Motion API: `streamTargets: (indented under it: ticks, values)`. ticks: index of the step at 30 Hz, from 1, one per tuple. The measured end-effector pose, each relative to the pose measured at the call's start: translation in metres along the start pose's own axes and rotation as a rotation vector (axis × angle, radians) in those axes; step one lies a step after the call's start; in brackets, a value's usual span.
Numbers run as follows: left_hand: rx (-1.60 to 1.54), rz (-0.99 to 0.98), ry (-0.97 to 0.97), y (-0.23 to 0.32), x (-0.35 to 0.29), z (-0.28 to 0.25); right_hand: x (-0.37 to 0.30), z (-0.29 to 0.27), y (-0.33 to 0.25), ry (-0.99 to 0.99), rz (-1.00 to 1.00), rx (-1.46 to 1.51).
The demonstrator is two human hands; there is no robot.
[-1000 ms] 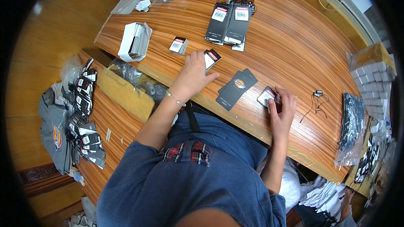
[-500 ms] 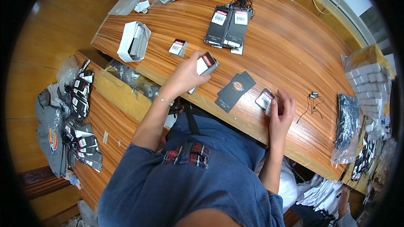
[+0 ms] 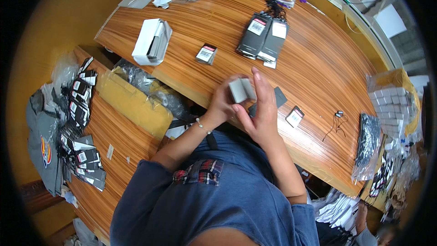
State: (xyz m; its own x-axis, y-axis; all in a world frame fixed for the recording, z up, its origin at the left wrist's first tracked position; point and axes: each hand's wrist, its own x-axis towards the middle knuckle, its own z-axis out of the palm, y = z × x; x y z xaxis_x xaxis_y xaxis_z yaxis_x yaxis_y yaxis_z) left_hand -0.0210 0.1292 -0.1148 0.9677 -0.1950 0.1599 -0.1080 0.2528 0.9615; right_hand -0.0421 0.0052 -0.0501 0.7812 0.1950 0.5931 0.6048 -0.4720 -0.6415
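In front of my body, at the table's near edge, my left hand [image 3: 220, 104] is wrapped round a thick stack of small cards [image 3: 237, 91], its pale edges turned up. Close against the stack's right side is my right hand [image 3: 264, 116], fingers stretched and thumb apart; a light touch on the cards cannot be ruled out. Partly hidden behind that hand lie dark grey tags [image 3: 280, 97]. A single labelled card [image 3: 295, 116] rests to the right of them. Beyond my left hand sits a small pile of labelled cards [image 3: 206, 54].
A white box of cards [image 3: 152, 42] stands at the left. Strung black hang tags [image 3: 262, 36] lie toward the back. Black cords [image 3: 337, 123], a plastic-wrapped dark bundle [image 3: 367, 141] and a bagged block of white boxes [image 3: 393, 102] are at the right. More tags [image 3: 82, 109] cover the left side table.
My left hand has drawn the card stack right and tilted its edges up. My right hand has left the single card and come over to the stack. The view has shifted slightly.
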Motion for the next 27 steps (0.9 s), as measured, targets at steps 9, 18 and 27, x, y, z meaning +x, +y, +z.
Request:
streamTargets:
  ticks: [9, 18, 27]
  values:
    - [0.419, 0.051, 0.029, 0.008, -0.001, -0.002, 0.009, 0.006, -0.017, -0.041, 0.115, -0.272]
    - [0.615, 0.485, 0.201, 0.091, 0.016, -0.041, 0.043, -0.005, 0.035, -0.193, 0.832, 0.727]
    - [0.912, 0.122, -0.164, 0.063, -0.026, -0.026, 0.05, 0.024, 0.088, -0.553, 0.667, 0.36]
